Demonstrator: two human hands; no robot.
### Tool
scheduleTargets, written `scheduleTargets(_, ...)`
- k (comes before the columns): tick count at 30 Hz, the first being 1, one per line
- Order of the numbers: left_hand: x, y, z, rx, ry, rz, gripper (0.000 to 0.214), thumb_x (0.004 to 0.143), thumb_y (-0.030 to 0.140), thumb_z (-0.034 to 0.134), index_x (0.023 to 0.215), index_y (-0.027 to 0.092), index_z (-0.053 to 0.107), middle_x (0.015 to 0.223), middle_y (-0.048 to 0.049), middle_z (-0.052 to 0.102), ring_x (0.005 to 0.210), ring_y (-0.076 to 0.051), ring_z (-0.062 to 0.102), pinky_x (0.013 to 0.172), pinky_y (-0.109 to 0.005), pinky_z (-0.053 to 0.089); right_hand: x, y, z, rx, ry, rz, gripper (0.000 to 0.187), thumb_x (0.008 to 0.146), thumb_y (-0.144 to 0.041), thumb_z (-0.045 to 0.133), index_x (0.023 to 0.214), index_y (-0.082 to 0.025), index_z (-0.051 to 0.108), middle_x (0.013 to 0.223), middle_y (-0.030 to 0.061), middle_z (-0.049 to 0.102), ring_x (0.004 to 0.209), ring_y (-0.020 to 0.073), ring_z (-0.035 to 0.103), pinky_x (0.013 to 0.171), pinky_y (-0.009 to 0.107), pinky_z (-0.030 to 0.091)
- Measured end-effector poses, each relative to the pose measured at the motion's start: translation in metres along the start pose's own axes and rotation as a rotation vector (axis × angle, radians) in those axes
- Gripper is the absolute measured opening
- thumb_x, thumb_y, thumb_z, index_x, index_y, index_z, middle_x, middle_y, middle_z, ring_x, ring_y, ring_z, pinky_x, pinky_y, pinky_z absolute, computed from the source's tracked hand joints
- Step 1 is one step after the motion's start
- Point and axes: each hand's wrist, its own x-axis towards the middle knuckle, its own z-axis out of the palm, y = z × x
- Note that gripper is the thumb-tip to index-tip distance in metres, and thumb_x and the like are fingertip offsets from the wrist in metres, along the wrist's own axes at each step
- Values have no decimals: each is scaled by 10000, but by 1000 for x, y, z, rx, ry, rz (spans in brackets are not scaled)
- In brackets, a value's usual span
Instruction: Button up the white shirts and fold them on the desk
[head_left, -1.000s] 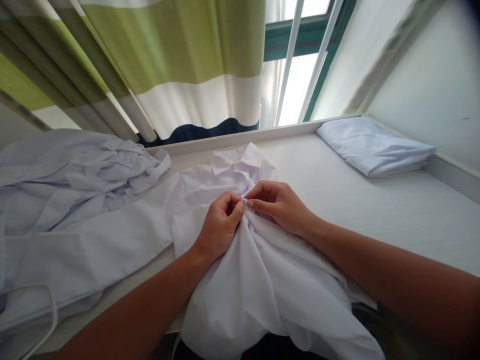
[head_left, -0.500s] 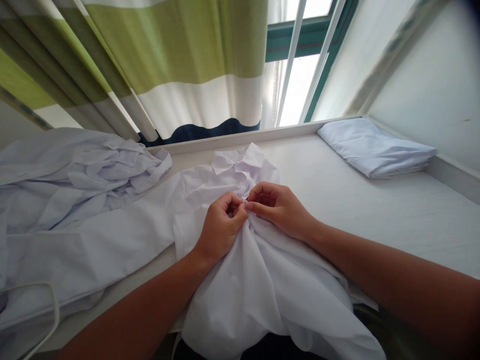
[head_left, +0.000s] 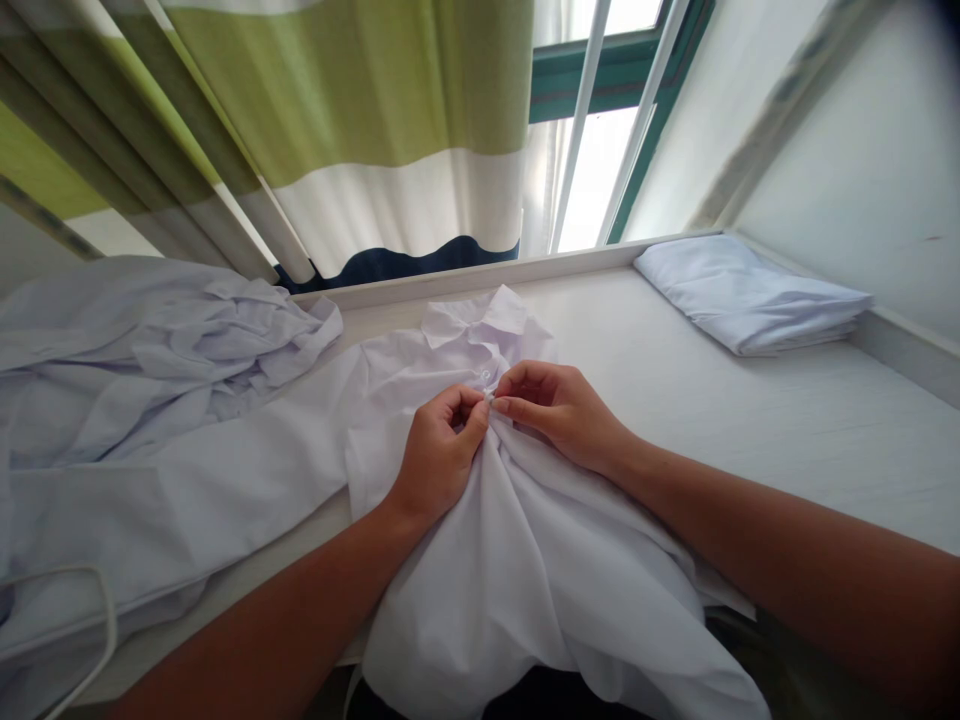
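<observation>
A white shirt (head_left: 517, 570) lies collar-away on the white table (head_left: 810, 420), its lower part hanging over the near edge. My left hand (head_left: 439, 455) and my right hand (head_left: 559, 410) meet at the shirt's front, just below the collar (head_left: 472, 318). Both pinch the fabric edges together at a small button (head_left: 486, 378), fingers curled and closed on the cloth. One sleeve spreads out to the left.
A heap of crumpled white garments (head_left: 150, 350) fills the left side. A folded white shirt (head_left: 750, 295) sits at the far right corner by the wall. A white hanger (head_left: 97, 620) shows at the lower left. Striped curtain (head_left: 337, 120) and window stand behind.
Almost nothing differs: my fingertips shift slightly at the button while both hands stay in the same spot on the shirt front.
</observation>
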Motion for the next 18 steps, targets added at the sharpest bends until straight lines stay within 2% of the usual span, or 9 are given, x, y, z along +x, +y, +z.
scheduleTargets(12,1,-1,-1,-15,-8,-24,169,915,309,602,835,166,645,809,4,627,774,-137,556,728,-234,450,1,1,-1,-22,18,4,93,818,-256,715,839,-171,684,795,13,668,720,140,586,684,282,477)
scheduleTargets(18,1,3,-1,-56,8,-50,201,892,350,630,820,165,657,817,-4,638,786,-145,562,744,-239,452,0,0,-1,-26,33,-16,124,824,-296,719,824,-183,669,787,7,663,703,140,582,675,284,485)
